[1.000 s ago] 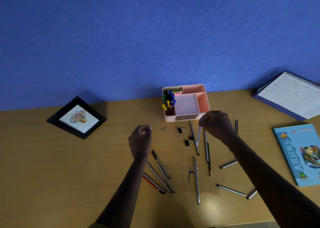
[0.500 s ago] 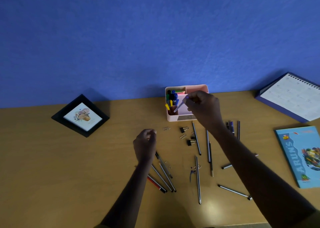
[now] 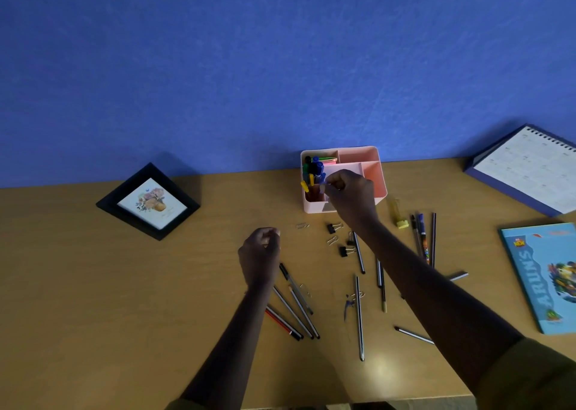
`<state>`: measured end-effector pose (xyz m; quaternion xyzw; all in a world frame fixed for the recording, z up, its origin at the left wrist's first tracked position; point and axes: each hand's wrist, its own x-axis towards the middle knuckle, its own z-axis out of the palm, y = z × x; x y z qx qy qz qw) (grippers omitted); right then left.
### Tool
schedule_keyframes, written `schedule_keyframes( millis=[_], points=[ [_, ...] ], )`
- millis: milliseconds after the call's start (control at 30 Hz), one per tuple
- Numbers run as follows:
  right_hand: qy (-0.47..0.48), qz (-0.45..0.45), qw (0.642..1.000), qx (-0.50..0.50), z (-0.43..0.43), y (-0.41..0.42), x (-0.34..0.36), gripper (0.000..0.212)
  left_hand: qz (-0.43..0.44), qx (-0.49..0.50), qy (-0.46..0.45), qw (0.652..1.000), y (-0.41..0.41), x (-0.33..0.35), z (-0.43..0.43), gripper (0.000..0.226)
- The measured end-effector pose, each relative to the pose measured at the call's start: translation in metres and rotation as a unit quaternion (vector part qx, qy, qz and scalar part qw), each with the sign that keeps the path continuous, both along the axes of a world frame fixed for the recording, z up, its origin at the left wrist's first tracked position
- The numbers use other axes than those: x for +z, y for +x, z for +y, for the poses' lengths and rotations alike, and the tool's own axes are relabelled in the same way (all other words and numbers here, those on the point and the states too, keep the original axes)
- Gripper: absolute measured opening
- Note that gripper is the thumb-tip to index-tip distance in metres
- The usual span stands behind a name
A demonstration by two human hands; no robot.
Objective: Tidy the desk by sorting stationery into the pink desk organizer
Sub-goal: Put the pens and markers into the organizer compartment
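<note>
Right now the right hand (image 3: 349,193) is hovering over the front of the pink plastic desk organizer (image 3: 372,180), which is standing at the back of the light brown wooden desk (image 3: 124,285), a little right of the middle of the frame and close to the blue wall (image 3: 249,66). Its fingers are curling tightly and are pinching a thin pen with a blue end (image 3: 323,179) just at the front left compartment, where a bunch of coloured pens (image 3: 311,168) is standing upright. How deep the pinched pen is sitting I cannot tell, because the hand is covering it. Green and pink sticky notes (image 3: 328,160) are lying in the back left compartment. The left hand (image 3: 260,252) is hanging above the desk near the centre of the frame, apart from the organizer, with its fingers curling toward the thumb; whether something small is between them I cannot tell. Loose grey and black pens (image 3: 359,316) are lying scattered in the lower middle of the frame, under and between the two arms. Black binder clips (image 3: 332,228) and silver paper clips (image 3: 302,225) are lying just in front of the organizer. A yellow highlighter (image 3: 398,216) is lying to the right of the right hand. A black picture frame (image 3: 148,202) is lying at the left, a white spiral calendar (image 3: 530,172) is lying at the upper right, and a light blue notebook (image 3: 542,278) is lying at the right edge.
</note>
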<state>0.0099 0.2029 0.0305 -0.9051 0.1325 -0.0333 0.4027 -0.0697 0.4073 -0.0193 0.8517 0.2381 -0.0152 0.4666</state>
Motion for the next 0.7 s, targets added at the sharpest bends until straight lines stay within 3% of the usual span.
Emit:
schedule_keyframes(
  millis=[300,467,633,700],
  points=[
    [0.014,-0.006,1.000,-0.009,-0.010,-0.015,0.000,0.027,0.011,0.030,-0.043,0.999,-0.006,0.001,0.011,0.018],
    [0.012,-0.010,0.999,0.028,-0.017,-0.057,-0.011,0.011,0.035,0.063,-0.055,0.996,-0.026,-0.004,0.021,0.013],
    [0.028,0.066,0.993,0.090,-0.003,-0.111,-0.036,0.003,0.086,0.047,-0.063,0.993,-0.042,-0.014,0.020,0.005],
    [0.027,0.105,0.986,0.124,0.006,-0.133,-0.047,0.003,0.116,0.038,-0.044,0.992,-0.043,-0.016,0.017,0.015]
  ],
)
